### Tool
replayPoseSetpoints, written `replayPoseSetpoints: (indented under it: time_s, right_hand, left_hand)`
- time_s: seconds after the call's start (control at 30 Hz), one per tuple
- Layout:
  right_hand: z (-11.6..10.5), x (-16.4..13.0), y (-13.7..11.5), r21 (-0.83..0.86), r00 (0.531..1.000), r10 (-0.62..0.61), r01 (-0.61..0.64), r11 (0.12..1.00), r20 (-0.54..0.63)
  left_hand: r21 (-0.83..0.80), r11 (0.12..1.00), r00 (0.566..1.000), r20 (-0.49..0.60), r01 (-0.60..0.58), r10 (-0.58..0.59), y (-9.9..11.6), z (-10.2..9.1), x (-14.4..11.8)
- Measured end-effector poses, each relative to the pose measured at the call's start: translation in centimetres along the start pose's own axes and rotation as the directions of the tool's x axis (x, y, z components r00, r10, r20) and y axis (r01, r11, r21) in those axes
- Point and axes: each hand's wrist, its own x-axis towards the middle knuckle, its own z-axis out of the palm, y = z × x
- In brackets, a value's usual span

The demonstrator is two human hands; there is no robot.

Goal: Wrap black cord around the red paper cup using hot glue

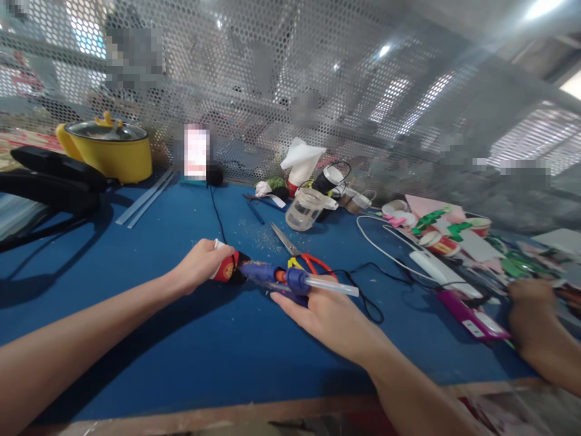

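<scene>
The left hand [202, 261] closes its grip around a small red object [227, 268] on the blue table [136, 303]; the fingers cover most of it, so I cannot tell what it is. The right hand [331, 318] holds a blue glue gun [281, 280] low over the table, with the grip wrapped around the handle, which is hidden under the palm. A clear glue stick [331, 286] comes out of the back of the gun. The nozzle points to the red object and seems to touch it, but this place is blurred. Just behind the gun lie scissors [302, 254] with red and yellow handles, partly covered. At the right edge another person's hand [533, 315] rests near a purple box [472, 315], cut off by the frame.
</scene>
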Motion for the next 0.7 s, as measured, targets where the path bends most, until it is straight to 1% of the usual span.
replayPoseSetpoints:
  time_s: [0.1,0.17,0.23,0.37,0.53,0.6,0.7]
  right_hand:
    - [0.02,0.01,0.07,-0.005,1.000,-0.016,0.017,1.000,0.012]
    - [0.02,0.00,0.07,-0.005,1.000,-0.020,0.020,1.000,-0.006]
    - [0.00,-0.01,0.01,-0.005,1.000,-0.016,0.016,1.000,-0.013]
    - [0.00,0.01,-0.10,-0.005,1.000,0.005,-0.005,1.000,0.010]
    - [-0.05,0.09,0.11,0.024,0.999,0.032,-0.032,0.999,0.014]
    - [-0.15,0.12,0.18,0.055,0.997,0.063,-0.066,0.996,0.050]
    - [-0.29,0.26,0.26,0.128,0.986,0.142,-0.153,0.980,0.089]
  left_hand:
    - [-0.012,1.000,1.000,-0.006,0.003,-0.003,-0.09,0.02,-0.01]
    - [-0.001,1.000,1.000,-0.007,0.000,0.000,-0.16,-0.01,0.00]
    - [0.000,1.000,1.000,-0.003,-0.002,0.002,-0.21,-0.05,0.04]
    - [-0.012,1.000,1.000,-0.004,0.008,-0.008,-0.31,-0.11,0.21]
    - [0.016,0.999,1.000,0.002,-0.031,0.031,-0.57,-0.08,0.25]
    - [0.043,0.998,0.999,-0.006,-0.037,0.037,-0.62,-0.07,0.19]
    - [0.076,0.996,0.998,-0.006,-0.056,0.057,-0.50,-0.09,0.01]
